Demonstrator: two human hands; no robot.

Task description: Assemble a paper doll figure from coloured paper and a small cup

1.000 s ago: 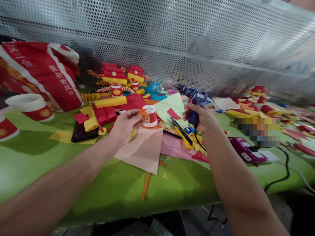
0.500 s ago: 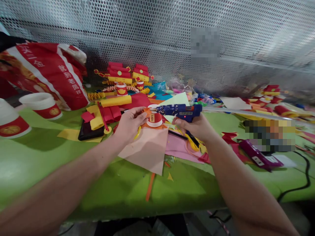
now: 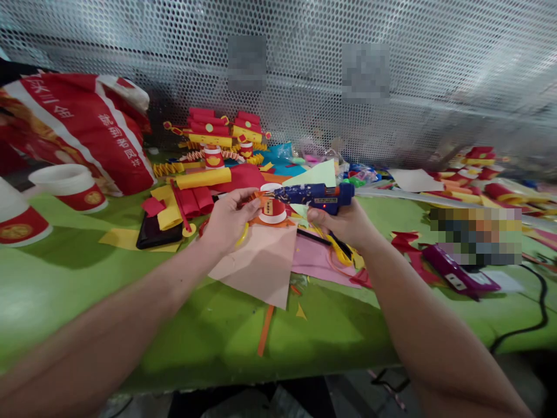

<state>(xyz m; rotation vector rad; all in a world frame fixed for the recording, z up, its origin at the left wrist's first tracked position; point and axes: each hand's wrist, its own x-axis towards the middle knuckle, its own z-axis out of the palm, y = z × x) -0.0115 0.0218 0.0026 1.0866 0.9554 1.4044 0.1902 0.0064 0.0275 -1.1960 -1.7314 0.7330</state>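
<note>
My right hand (image 3: 342, 220) is wrapped round the handle of a blue glue gun (image 3: 319, 197), which points left with a small red light showing. Its nozzle meets a small orange paper piece (image 3: 258, 196) pinched in the fingers of my left hand (image 3: 232, 217). Just behind the nozzle stands a red and white paper cup (image 3: 273, 212), upright, partly hidden by the gun. Under my hands lies a pale pink paper sheet (image 3: 261, 261). Yellow-handled scissors (image 3: 340, 253) rest below my right hand.
White and red cups (image 3: 72, 188) and a red bag (image 3: 91, 128) stand left. Finished paper figures (image 3: 211, 130) are at the back. A dark phone (image 3: 159, 232) lies under paper scraps. At right are a purple power strip (image 3: 456, 273) and a black cable (image 3: 542, 302).
The view has shifted slightly. The glue gun's nozzle has moved a little down and left against the orange paper, and more of the cup's top shows. Both hands keep their grips.
</note>
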